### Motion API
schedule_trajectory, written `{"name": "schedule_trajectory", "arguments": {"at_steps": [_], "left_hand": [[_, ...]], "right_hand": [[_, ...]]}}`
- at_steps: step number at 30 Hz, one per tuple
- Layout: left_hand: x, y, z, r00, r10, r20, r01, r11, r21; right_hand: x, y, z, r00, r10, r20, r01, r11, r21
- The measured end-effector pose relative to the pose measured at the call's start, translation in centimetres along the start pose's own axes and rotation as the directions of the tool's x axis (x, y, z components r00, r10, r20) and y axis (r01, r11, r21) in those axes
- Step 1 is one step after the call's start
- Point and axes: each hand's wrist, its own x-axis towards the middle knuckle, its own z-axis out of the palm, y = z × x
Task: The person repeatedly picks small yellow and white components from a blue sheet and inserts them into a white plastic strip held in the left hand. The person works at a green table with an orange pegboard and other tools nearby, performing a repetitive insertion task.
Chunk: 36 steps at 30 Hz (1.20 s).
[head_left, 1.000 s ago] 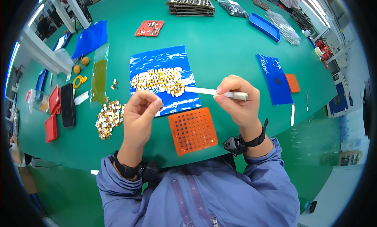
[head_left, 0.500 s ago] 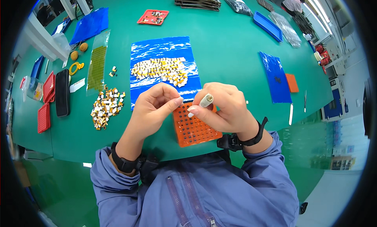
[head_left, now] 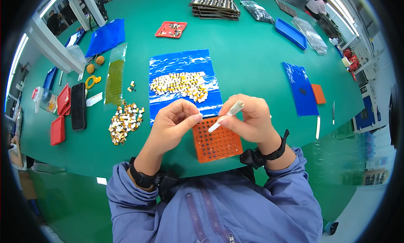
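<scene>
My left hand (head_left: pixel 172 121) is pinched closed at the upper left corner of an orange block (head_left: pixel 223 150) with rows of holes. Whatever sits between those fingertips is too small to make out. Dark round bits fill several of the holes, mostly on the left side. Gripped in my right hand (head_left: pixel 252 119) is a white pen-like stick (head_left: pixel 235 109), slanted so that its white tip points down and left over the block. Just beyond, a blue plastic sheet (head_left: pixel 181 58) bears many small white and yellow pieces (head_left: pixel 181 84).
Left of the sheet lie a loose heap of similar pieces (head_left: pixel 125 122), a black case (head_left: pixel 78 106), yellow scissors (head_left: pixel 91 81) and red trays (head_left: pixel 58 130). A red dish (head_left: pixel 171 29) stands farther back. Another blue sheet (head_left: pixel 299 89), an orange block (head_left: pixel 318 94) and tweezers (head_left: pixel 333 112) lie right.
The stick in my right hand has tilted, its tip now slanting down and left over the block. My left hand keeps its pinch. The whole view has shifted slightly.
</scene>
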Motion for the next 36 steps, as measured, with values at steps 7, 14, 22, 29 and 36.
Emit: {"name": "schedule_trajectory", "arguments": {"at_steps": [7, 14, 22, 29, 36], "left_hand": [[0.2, 0.4, 0.0, 0.993, 0.032, -0.109, -0.024, 0.997, 0.08], [-1.8, 2.8, -4.9, 0.913, 0.274, -0.301, 0.068, 0.627, 0.776], [-1.7, 4.6, -5.6, 0.984, 0.15, -0.091, 0.08, 0.081, 0.994], [6.0, 0.2, -4.1, 0.996, 0.048, 0.072, -0.078, 0.144, 0.987], [6.9, -1.2, -4.8, 0.999, 0.017, 0.032, -0.035, 0.219, 0.975]], "right_hand": [[-0.9, 1.9, -1.8, 0.954, 0.281, -0.104, -0.197, 0.849, 0.49], [-0.9, 2.5, -1.7, 0.947, 0.306, -0.096, -0.19, 0.776, 0.601], [-1.2, 1.1, -1.6, 0.956, 0.288, -0.06, -0.2, 0.785, 0.586], [-1.1, 2.2, -1.6, 0.947, 0.301, -0.111, -0.186, 0.796, 0.576], [-1.3, 2.6, -1.6, 0.952, 0.293, -0.094, -0.206, 0.836, 0.509]]}}
